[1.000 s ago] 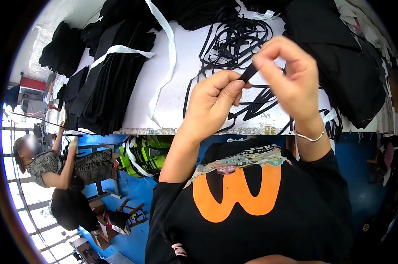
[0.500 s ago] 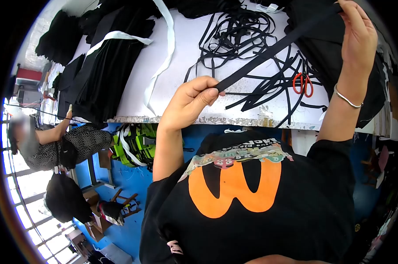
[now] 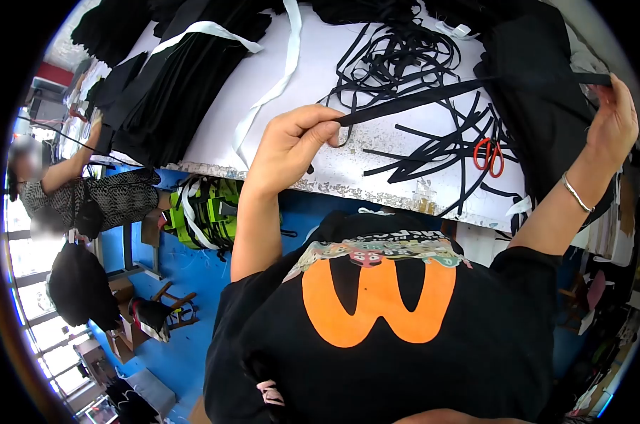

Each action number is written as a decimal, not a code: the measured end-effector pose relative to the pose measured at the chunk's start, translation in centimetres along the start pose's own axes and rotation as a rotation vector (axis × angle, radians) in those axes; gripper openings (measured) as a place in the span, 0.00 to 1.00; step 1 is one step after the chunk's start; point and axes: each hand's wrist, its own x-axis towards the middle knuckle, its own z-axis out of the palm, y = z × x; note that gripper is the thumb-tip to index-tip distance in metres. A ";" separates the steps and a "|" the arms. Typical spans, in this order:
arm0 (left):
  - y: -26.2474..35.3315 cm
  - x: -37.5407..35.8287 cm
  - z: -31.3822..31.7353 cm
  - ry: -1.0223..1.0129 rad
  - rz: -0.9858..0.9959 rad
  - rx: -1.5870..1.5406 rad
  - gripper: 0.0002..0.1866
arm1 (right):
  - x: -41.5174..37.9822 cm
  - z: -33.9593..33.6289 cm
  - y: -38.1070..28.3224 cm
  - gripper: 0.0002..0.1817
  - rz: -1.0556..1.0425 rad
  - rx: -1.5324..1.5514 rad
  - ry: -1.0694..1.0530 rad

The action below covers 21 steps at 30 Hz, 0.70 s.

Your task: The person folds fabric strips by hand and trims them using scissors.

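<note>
A long black fabric strip [image 3: 412, 97] is stretched between my two hands above the white table [image 3: 214, 134]. My left hand [image 3: 295, 145] pinches one end between thumb and fingers, near the table's front edge. At the far right my right hand [image 3: 612, 116] grips the other end, higher up and over a heap of black fabric [image 3: 532, 92]. Under the strip lie a tangle of narrow black straps [image 3: 405, 60] and several shorter cut straps [image 3: 433, 152]. Red-handled scissors [image 3: 488, 157] rest on the table beside these.
Stacked black fabric pieces [image 3: 207, 85] lie at the table's left, with a white strip [image 3: 274, 88] trailing nearby. A green and black bundle [image 3: 203, 212] sits below the table edge. A person [image 3: 86, 191] works at the left, near a wooden stool [image 3: 175, 307] on the blue floor.
My right hand has moved right and down with its end of the strip. My left hand has shifted slightly left and up, so the strip now runs at a flatter angle.
</note>
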 end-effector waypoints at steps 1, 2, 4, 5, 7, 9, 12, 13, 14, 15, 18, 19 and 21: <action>0.2 0.0 -0.2 0.008 0.014 0.035 0.08 | 0.6 -1.0 0.3 0.08 0.028 -0.010 0.006; 0.4 0.0 -0.4 0.017 0.027 0.070 0.08 | 1.0 -1.6 0.4 0.08 0.057 -0.019 0.012; 0.8 -0.1 -0.6 0.061 0.066 0.060 0.07 | 0.7 -1.9 0.5 0.09 0.059 -0.020 0.038; 0.8 -0.1 -0.5 0.112 0.054 0.022 0.07 | 0.5 -1.9 0.5 0.09 0.061 -0.031 0.068; 1.0 0.0 -0.4 0.209 0.035 -0.054 0.05 | 0.3 -1.9 0.6 0.09 0.060 -0.039 0.092; 1.3 0.0 -0.3 0.245 0.036 -0.061 0.05 | 0.2 -2.4 0.8 0.09 0.092 -0.021 0.089; 1.7 -0.1 -0.1 0.310 0.013 -0.092 0.05 | 0.6 -3.9 1.7 0.08 0.162 0.009 0.046; 2.0 -0.1 0.0 0.312 0.002 -0.083 0.06 | 0.5 -4.0 1.9 0.08 0.162 0.009 0.044; 2.2 -0.1 0.0 0.314 -0.007 -0.075 0.06 | 0.3 -4.1 1.9 0.08 0.181 0.011 0.048; 2.3 0.0 0.0 0.315 -0.007 -0.076 0.06 | 0.1 -4.1 2.0 0.08 0.201 0.013 0.052; 2.4 0.0 0.2 0.315 0.022 -0.058 0.07 | 0.1 -5.4 3.0 0.07 0.268 0.076 0.024; 2.4 0.0 0.1 0.315 0.021 -0.036 0.07 | -0.1 -5.6 3.2 0.07 0.269 0.075 0.023; 2.4 -0.2 -0.1 0.316 0.020 -0.015 0.07 | -0.6 -5.9 3.6 0.07 0.313 0.101 0.047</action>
